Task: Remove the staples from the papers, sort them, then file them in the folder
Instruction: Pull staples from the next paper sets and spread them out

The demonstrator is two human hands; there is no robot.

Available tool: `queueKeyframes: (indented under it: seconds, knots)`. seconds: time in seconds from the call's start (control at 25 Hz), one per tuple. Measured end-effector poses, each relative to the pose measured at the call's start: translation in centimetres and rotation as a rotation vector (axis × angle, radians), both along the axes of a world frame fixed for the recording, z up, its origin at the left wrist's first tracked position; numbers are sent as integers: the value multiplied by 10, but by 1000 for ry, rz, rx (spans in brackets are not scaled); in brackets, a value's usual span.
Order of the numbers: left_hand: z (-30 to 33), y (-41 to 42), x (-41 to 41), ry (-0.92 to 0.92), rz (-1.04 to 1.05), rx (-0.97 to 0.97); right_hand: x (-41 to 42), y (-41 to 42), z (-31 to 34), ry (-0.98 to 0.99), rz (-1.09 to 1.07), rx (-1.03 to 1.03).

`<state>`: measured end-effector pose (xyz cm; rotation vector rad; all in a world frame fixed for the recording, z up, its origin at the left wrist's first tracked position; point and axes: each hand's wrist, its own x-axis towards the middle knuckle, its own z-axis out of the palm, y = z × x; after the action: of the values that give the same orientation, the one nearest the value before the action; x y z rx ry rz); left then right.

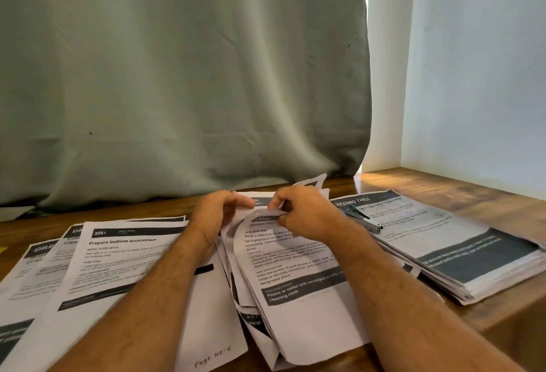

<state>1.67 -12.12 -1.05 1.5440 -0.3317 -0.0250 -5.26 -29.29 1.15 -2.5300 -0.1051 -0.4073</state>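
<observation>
Your two hands meet at the far top edge of the middle bundle of papers [283,277], and they hide that edge, so you cannot see a staple there. Your left hand [217,213] curls its fingers round the top left corner of the bundle. Your right hand [301,215] pinches the top sheet just beside it. The small print on most pages is too blurry to read.

The bundle runs long from you toward the curtain [177,76], and its top end bends up in your hands. Its near end lies on the bench [443,182].

Loose sheets [118,262] are spread flat to your left, and some are cut off at the edge of the view. A neat stack of pages [461,256] lies to your right, with a stapler [362,219] resting on top.

The bench is brown wood. A green curtain hangs behind it, and a pale wall [478,76] stands on the right.
</observation>
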Motion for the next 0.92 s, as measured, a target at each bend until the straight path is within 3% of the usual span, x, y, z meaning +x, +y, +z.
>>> queueKeyframes:
  seconds: [0.12, 0.28, 0.48, 0.64, 0.92]
  knots:
    - [-8, 5, 21, 2, 199, 116, 0, 0, 1, 7, 4, 32]
    - [-11, 5, 26, 20, 206, 163, 2, 1, -1, 72, 17, 8]
    - [-4, -7, 29, -34, 327, 11, -1, 2, 1, 8, 25, 3]
    - [3, -10, 24, 81, 327, -171, -4, 3, 2, -23, 40, 18]
    - [10, -6, 8, 71, 209, -182, -7, 4, 4, -53, 49, 67]
